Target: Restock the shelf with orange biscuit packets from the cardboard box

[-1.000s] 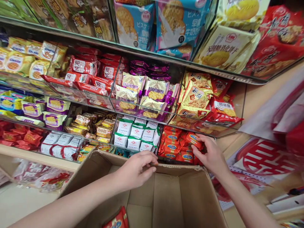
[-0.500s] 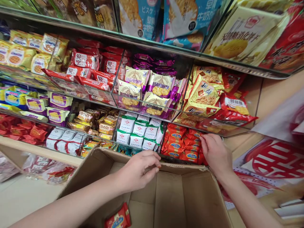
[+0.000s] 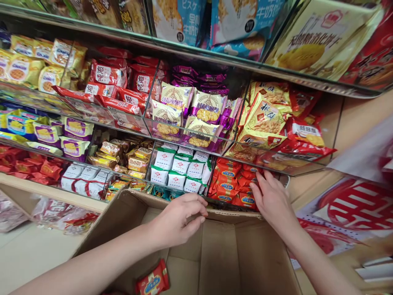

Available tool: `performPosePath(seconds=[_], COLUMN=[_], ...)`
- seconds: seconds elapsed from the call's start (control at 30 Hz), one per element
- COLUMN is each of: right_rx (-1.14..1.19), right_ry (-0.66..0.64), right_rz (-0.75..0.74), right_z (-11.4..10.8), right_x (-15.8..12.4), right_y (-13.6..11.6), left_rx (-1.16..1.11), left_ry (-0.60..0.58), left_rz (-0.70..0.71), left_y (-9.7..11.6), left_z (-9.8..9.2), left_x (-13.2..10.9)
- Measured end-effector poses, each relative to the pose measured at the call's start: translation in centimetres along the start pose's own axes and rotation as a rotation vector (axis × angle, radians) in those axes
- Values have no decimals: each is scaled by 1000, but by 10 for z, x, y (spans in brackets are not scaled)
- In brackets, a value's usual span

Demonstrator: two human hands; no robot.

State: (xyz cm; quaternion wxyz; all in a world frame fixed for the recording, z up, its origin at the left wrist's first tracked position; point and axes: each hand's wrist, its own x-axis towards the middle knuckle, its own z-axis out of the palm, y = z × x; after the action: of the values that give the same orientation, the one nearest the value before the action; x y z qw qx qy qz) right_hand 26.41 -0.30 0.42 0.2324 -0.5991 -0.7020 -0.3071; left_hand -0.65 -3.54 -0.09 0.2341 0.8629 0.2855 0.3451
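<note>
Small orange-red packets point(image 3: 225, 180) are stacked in the lower right shelf compartment. My right hand point(image 3: 272, 196) reaches to the right side of this stack, fingers apart, fingertips against the packets, with nothing seen in its grasp. Over the far rim of an open cardboard box point(image 3: 217, 254) hangs my left hand point(image 3: 182, 219), fingers loosely curved and apart, nothing visible between them. One red packet point(image 3: 153, 278) lies in the box near its lower left part.
White-green packets point(image 3: 179, 166) fill the compartment left of the orange-red ones. Above runs a clear shelf front with cream-purple biscuit packs point(image 3: 207, 108). Yellow packs point(image 3: 265, 116) sit upper right. Red printed bags point(image 3: 356, 205) stand at the right.
My right hand has shifted slightly left onto the orange-red packets, and its fingers have spread. My left hand has stayed nearly still.
</note>
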Motion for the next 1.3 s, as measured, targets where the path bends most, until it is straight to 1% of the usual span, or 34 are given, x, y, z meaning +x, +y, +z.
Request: performPosePath(seconds=[0.1, 0.17, 0.27, 0.37, 0.43, 0.6, 0.7, 0.87, 1.03, 1.17, 1.23, 1.3], right_rx=[17, 52, 108, 150, 178, 205, 211, 208, 190, 215, 231, 231], right_ry=[-51, -115, -209, -256, -291, -414, -503, -533, -543, -591, -577, -531], right_rz=[1, -7, -10, 5, 39, 199, 197, 177, 177, 147, 129, 126], right_z=[-2, 1, 7, 6, 1, -13, -14, -16, -24, -21, -18, -15], right_x=[-6, -7, -4, -2, -4, -15, -15, -13, -19, -21, -22, -23], right_y=[-7, -11, -15, -17, -18, -26, -30, -29, -24, -27, -30, -31], left_rx=[5, 11, 21, 35, 45, 60, 74, 85, 95, 106, 111, 112], left_ry=[0, 1, 5, 1, -2, 0, 2, 5, 2, 0, 9, 41], left_rz=[9, 12, 12, 4, 6, 12, 5, 11, 9, 14, 26, 73], left_y=[0, 1, 1, 1, 2, 1, 1, 3, 3, 2, 2, 2], left_z=[0, 0, 0, 0, 1, 2, 1, 1, 4, 4, 3, 1], left_x=[0, 1, 0, 0, 0, 0, 0, -1, -3, -2, -1, -2])
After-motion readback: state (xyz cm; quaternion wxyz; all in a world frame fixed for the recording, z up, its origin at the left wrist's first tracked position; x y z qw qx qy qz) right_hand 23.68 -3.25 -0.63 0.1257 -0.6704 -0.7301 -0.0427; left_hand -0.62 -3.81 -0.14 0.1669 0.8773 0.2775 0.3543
